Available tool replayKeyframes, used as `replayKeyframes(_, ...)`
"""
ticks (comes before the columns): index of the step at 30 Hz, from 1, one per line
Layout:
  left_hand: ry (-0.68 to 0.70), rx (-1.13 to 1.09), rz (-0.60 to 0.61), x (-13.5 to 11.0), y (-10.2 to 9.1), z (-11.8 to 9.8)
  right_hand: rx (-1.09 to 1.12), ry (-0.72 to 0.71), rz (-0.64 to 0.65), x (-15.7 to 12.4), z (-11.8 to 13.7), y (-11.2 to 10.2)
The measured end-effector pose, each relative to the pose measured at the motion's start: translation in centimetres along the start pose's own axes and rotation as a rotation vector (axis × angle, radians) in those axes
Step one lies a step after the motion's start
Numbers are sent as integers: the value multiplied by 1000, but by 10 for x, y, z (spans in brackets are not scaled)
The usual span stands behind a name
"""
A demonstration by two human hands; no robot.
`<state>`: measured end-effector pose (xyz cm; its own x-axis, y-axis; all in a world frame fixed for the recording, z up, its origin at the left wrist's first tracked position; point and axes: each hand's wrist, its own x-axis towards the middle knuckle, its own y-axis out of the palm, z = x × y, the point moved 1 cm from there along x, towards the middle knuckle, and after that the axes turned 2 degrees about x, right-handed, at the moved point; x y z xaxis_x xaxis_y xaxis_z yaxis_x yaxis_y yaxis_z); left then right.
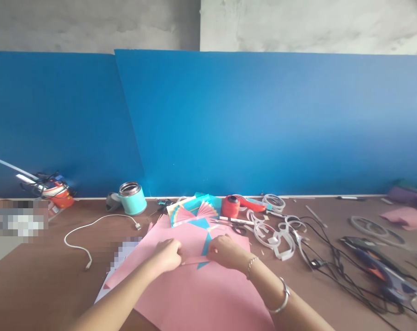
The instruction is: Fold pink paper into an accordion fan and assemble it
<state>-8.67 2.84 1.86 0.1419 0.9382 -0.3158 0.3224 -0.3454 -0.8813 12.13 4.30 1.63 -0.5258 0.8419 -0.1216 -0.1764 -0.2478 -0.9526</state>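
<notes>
Both of my hands are over a large pink paper sheet (201,299). A narrow folded strip of pink paper (194,260) stretches between them. My left hand (169,254) is closed with its fingertips on the left end of the strip. On the right end, my right hand (225,250) is closed, its fingers bent and the thumb partly hidden. Under the strip, near the right hand, lies a piece of blue paper (206,246). Beyond the hands sits a pleated pink paper fan (203,212) among blue and yellowish paper.
An open turquoise flask (132,198) and a white cable (87,225) are at the left. Behind the sheet is a red object with a handle (231,207). Loops of white strip (280,234), black cords (343,271) and a blue-orange tool (384,273) lie right. A blue panel (257,124) stands behind.
</notes>
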Motion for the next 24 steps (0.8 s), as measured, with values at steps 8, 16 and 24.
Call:
replayKeyframes(8,11,175,59,12,-13,-20,-62,30,92,24,-2,-9)
replayKeyframes(16,216,270,-143,-17,8,-44,-74,57,41,18,6,-15)
replayKeyframes(24,130,-178,-205,-11,32,12,79,43,35,-1,7,-3)
